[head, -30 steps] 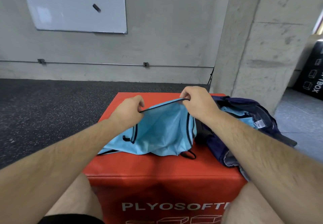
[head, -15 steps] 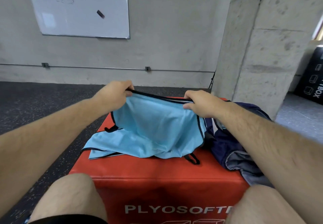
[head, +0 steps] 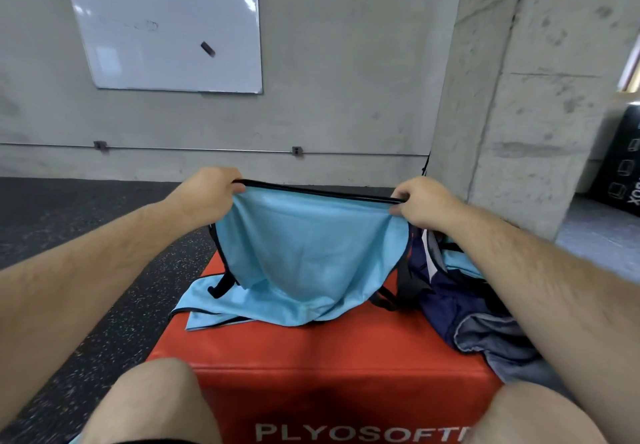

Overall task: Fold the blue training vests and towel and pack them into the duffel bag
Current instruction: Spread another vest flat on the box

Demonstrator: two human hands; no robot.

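I note left hand (head: pixel 204 191) and right hand (head: pixel 424 203) each pinching the blue vest (head: pixel 311 256) by its black-trimmed hem, stretched taut. Its lower part drapes on the red box (head: pixel 346 350); the navy duffel bag (head: pixel 450 298) sits at the right edge

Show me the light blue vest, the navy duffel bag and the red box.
Light blue fabric training vest with black trim (head: pixel 311 263): head view, middle of the hanging panel.
Navy blue fabric duffel bag (head: pixel 450 305): head view, its dark side fabric.
Red padded plyo box (head: pixel 311 350): head view, bare top near the front.

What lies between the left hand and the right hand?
In the head view, the black-trimmed edge of the blue vest stretches taut between the left hand and the right hand; both pinch it.
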